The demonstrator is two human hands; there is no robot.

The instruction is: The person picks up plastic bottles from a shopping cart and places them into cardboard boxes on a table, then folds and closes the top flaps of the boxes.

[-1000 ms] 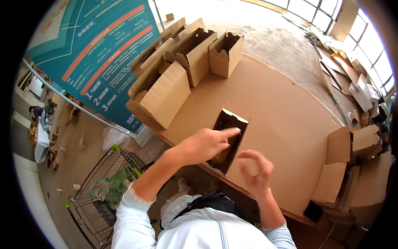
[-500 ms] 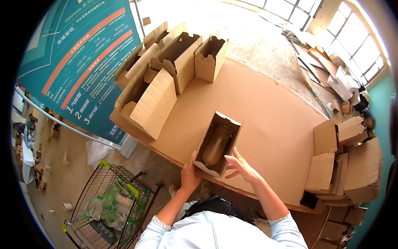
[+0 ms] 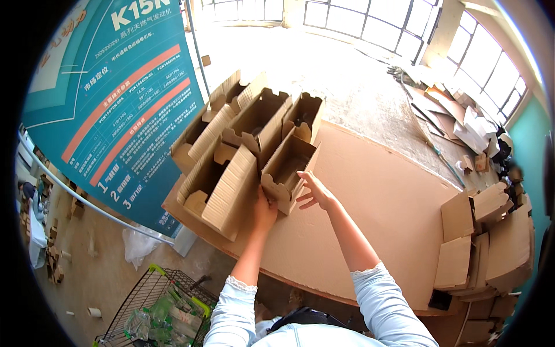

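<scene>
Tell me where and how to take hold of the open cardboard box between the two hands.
The open box is likely best gripped by both long walls at its near end, from the person's side. That end faces the person, while another box stands beyond the far end.

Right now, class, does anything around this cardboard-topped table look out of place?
Yes: on the floor, crumpled clear plastic lies near the banner, and cardboard scraps sprawl in a jumbled heap near the windows. Both look untidy beside the open boxes on the table.
</scene>
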